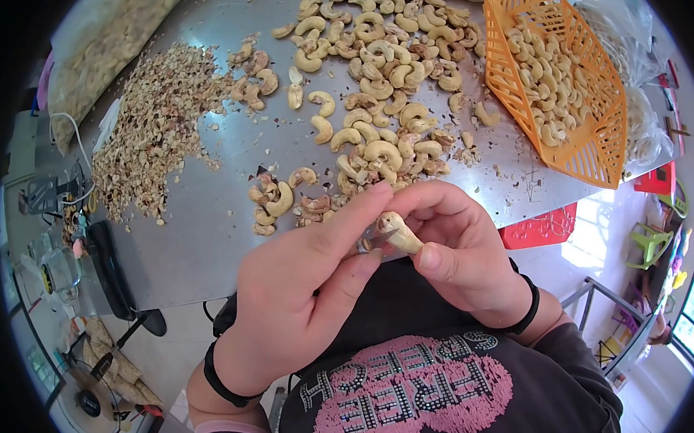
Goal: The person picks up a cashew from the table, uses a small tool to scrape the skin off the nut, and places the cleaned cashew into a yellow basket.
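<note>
Just in front of my chest, my right hand (449, 251) pinches a pale cashew nut (401, 236) between thumb and fingers. My left hand (318, 256) is closed beside it, its thumb and index finger pressed round a small tool whose metal part (373, 242) touches or nearly touches the cashew; most of the tool is hidden by the fingers. Beyond my hands, a long pile of cashews (379, 68) lies on the metal table (209, 261). A smaller group of cashews (278, 200) sits near my left hand.
An orange slotted basket (598, 157) of cashews stands at the right. A heap of broken bits (153, 124) covers the left side, with a clear bag of nuts (107, 49) behind it. Below the table's right edge is a red container (541, 227).
</note>
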A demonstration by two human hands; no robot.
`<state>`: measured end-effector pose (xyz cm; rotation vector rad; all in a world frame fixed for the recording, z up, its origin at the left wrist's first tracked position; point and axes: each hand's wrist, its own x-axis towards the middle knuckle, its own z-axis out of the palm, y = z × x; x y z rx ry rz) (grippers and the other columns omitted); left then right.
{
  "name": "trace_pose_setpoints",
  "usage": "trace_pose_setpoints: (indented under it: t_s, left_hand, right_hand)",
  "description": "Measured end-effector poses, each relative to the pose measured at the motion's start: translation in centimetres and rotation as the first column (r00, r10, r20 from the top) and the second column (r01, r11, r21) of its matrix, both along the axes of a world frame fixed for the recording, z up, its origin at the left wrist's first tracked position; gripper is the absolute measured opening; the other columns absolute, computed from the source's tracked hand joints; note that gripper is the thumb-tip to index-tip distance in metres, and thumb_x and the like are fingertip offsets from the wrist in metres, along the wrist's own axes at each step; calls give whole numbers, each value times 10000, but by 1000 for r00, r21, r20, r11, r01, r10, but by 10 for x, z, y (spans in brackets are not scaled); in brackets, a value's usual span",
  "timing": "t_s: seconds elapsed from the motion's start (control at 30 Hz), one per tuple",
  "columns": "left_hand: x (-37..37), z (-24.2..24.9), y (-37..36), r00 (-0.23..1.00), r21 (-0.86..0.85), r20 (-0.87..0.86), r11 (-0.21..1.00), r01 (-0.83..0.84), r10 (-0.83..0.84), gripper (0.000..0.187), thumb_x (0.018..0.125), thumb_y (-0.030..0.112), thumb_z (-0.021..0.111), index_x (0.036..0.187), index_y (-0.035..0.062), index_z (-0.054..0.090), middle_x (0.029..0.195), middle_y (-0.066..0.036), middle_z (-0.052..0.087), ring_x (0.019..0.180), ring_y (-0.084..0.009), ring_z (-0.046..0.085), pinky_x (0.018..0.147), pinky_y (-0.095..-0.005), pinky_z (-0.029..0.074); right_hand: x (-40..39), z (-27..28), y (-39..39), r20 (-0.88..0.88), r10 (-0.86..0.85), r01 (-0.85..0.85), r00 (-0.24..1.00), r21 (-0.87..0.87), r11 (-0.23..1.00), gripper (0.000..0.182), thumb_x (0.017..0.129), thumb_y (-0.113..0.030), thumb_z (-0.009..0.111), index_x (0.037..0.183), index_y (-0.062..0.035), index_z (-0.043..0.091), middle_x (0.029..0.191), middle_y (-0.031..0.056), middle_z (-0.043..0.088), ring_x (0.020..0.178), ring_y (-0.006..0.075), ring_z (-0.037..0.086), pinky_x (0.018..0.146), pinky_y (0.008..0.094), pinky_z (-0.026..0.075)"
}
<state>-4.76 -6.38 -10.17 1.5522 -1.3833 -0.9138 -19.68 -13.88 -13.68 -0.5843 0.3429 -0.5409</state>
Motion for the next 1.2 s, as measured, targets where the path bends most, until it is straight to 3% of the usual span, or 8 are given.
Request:
trace_pose_setpoints:
  t_s: [0.23,0.47,0.57,0.73,0.87,0.93,1.07,1.2]
  left_hand:
    - [9,-8,-3,983,-138,161,984,112,-89,365,737,-23,534,1091,62,536,761,-94,593,627,-208,578,556,-266,447]
    - [7,-2,-2,995,-99,59,991,90,-84,376,740,-17,534,1108,60,523,754,-90,595,610,-189,574,557,-256,447]
    - [5,-1,-1,997,-45,-50,998,49,-51,390,746,13,541,1131,67,503,772,-83,606,622,-180,580,553,-254,445]
    - [12,4,-1,979,-40,59,980,195,-193,425,727,38,564,1144,66,488,769,-68,615,617,-187,585,543,-257,442]
    - [12,-2,-2,980,-110,65,974,196,-190,411,708,22,574,1113,65,517,744,-69,611,603,-199,580,536,-255,439]
    - [14,-4,-3,975,-190,160,965,181,-151,373,702,6,578,1069,63,552,735,-71,608,601,-199,578,529,-252,435]
    - [12,2,-4,976,-155,178,976,153,-125,347,697,-8,578,1037,61,574,729,-74,606,599,-201,577,528,-249,432]
    - [13,3,-2,990,-72,29,988,140,-138,357,704,18,578,1058,67,561,737,-72,605,589,-199,571,530,-249,429]
  right_hand:
    - [-3,-2,3,-28,-13,11,1000,-64,998,332,737,-1,605,1039,14,468,979,77,526,903,135,502,820,275,402]
    - [-5,1,-1,27,15,-12,1000,-111,994,329,746,4,592,1047,20,461,988,83,526,919,140,499,831,281,395]
    - [-5,2,-2,38,34,-32,999,-63,998,314,767,-18,574,1054,22,455,982,88,534,916,148,514,824,280,403]
    - [-7,0,-2,77,84,-89,993,65,994,257,798,-45,541,1037,24,475,944,106,564,863,161,552,777,271,439]
    - [-9,-3,-2,93,98,-106,991,80,991,244,799,-47,540,1025,25,484,939,113,568,847,161,556,765,268,448]
    - [-10,-3,-1,66,119,-124,991,79,989,244,801,-58,540,1024,26,484,948,116,565,844,160,555,762,266,448]
    - [-9,-4,-1,87,113,-124,990,136,983,237,807,-65,534,1021,24,485,952,119,562,842,164,554,766,269,442]
    - [-9,-2,-4,122,109,-129,987,166,978,214,814,-65,523,1007,20,485,951,120,561,838,162,551,762,268,438]
